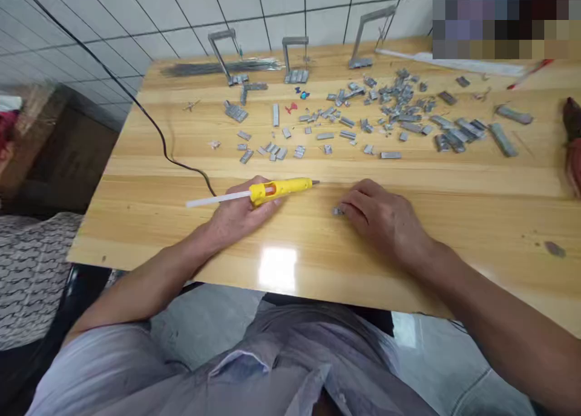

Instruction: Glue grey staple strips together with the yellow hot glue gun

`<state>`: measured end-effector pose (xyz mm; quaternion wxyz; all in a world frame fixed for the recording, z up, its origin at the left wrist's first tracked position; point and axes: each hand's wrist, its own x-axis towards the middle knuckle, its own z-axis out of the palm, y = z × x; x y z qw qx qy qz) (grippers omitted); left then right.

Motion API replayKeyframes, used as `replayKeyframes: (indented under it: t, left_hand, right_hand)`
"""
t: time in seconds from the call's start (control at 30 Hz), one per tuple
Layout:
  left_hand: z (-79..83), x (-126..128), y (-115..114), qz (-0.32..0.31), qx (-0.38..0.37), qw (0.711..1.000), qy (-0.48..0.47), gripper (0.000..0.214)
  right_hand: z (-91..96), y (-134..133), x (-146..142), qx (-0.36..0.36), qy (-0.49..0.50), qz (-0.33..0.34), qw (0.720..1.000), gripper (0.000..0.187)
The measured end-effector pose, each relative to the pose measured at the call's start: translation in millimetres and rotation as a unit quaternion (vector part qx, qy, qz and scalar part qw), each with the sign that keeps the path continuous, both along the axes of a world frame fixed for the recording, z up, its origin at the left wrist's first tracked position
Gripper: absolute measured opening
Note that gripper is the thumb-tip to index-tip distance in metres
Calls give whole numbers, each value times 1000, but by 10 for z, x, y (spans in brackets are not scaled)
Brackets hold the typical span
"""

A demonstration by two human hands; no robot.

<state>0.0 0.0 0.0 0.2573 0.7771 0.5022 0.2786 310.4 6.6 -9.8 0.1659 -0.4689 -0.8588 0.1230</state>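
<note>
My left hand (245, 213) is closed around a yellow hot glue gun (285, 188), its nozzle pointing right. A long white glue stick (218, 199) sticks out of the gun's back end, and a black cord leads up to the hand. To the right, my right hand (385, 222) rests low over the wooden table (181, 234), fingers pinched on a small grey piece (338, 211). Most of that piece is hidden by the fingertips. A gap separates the nozzle from the right hand.
Many small grey blocks (399, 95) lie scattered across the table's far half. Three angled grey frames (295, 59) stand near the tiled wall, beside a bundle of thin rods (218, 68). The black cord (154, 125) crosses the left side. Red scraps (291, 108) lie mid-table.
</note>
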Motion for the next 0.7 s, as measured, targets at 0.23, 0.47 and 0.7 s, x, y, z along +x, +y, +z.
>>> replayKeyframes:
  t: [0.23, 0.47, 0.7]
  left_hand:
    - [84, -86, -32, -7, -52, 998, 33, 22]
    - [289, -130, -88, -81, -18, 988, 133, 28]
    - [497, -189, -145, -178, 27, 966, 186, 37]
  right_hand:
    - [119, -15, 151, 14, -20, 31, 999, 22]
    - [36, 1, 81, 6, -28, 42, 999, 19]
    - [55, 12, 100, 1, -23, 62, 998, 19]
